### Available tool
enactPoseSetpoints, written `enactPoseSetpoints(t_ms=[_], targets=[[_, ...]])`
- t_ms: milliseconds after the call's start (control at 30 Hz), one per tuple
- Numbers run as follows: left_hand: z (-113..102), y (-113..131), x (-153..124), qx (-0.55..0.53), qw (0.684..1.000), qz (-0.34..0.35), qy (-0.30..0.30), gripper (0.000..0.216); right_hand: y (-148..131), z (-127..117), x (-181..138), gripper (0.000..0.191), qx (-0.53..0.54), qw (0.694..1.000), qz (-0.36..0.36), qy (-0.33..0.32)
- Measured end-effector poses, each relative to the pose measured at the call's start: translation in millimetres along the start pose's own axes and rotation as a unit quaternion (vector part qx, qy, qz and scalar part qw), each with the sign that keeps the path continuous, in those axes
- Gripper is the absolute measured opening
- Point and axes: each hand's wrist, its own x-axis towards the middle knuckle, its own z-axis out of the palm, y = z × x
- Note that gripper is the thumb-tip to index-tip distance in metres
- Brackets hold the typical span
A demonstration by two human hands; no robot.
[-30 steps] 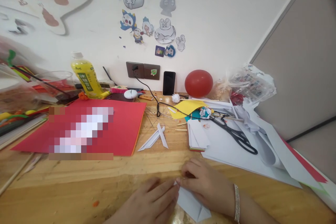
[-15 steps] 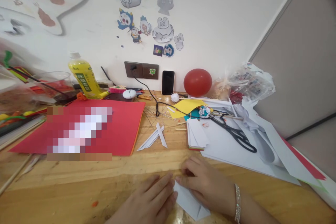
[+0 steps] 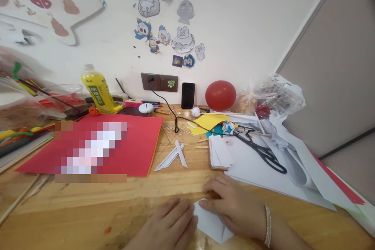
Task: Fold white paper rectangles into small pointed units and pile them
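Observation:
A folded piece of white paper (image 3: 211, 222) lies on the table in front of me, between my hands. My left hand (image 3: 172, 220) is open and lies flat, its fingertips touching the left edge of the paper. My right hand (image 3: 234, 203), with a sparkling bracelet at the wrist, has its thumb pressed on the paper's upper part and its fingers curled, closed on the sheet. Part of the paper is hidden under the right hand. Beyond my hands are several folded white paper strips (image 3: 172, 155), two of them crossing.
Red paper sheets (image 3: 140, 144) lie on the left, a stack of small white papers (image 3: 219, 154) and black-handled scissors (image 3: 260, 150) on the right. Along the wall stand a yellow drink bottle (image 3: 99, 90), a phone (image 3: 188, 95) and a red balloon (image 3: 220, 95).
The camera has tilted up slightly, so the scene sits a little lower. My right thumb has shifted slightly, showing more of the paper's upper corner. The left hand remains beside the paper.

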Motion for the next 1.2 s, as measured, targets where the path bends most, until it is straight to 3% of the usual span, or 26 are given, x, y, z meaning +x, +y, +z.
enactPoseSetpoints(t_ms=[67, 167, 333, 467, 700, 867, 1000, 1200], targets=[[-15.1, -1.4, 7.2, 0.005, 0.999, -0.002, -0.052, 0.022, 1.5, 0.5, 0.1, 0.024, -0.014, 1.000, 0.018, 0.016], [-28.8, -0.9, 11.6, 0.012, 0.998, -0.013, -0.065, 0.024, 5.1, -0.6, -1.0, 0.028, -0.008, 0.998, 0.038, 0.049], [-17.6, 0.7, 5.3, 0.009, 0.995, -0.104, -0.009, 0.017, 2.9, -6.1, -1.3, 0.017, 0.099, 0.994, 0.023, 0.041], [-9.1, -1.0, 3.1, -0.031, 0.992, -0.125, 0.009, 0.018, -4.8, -1.9, -0.6, 0.032, 0.137, 0.990, -0.004, 0.020], [-12.8, -2.1, 7.9, -0.021, 0.992, -0.125, 0.027, 0.035, -13.6, 18.1, -0.1, 0.020, -0.007, 0.999, -0.035, 0.005], [-20.5, -8.4, 9.7, -0.021, 0.996, -0.090, 0.014, 0.032, -13.2, 23.9, 1.1, 0.022, -0.011, 0.999, -0.024, 0.028], [-18.6, -13.5, 6.7, -0.057, 0.993, -0.099, 0.004, 0.032, -15.3, 25.2, 1.6, 0.016, 0.059, 0.997, 0.024, 0.036], [-17.9, -12.7, 8.7, -0.121, 0.973, -0.196, -0.028, 0.024, -19.8, 25.5, 1.4, 0.010, 0.147, 0.979, 0.134, 0.036]])
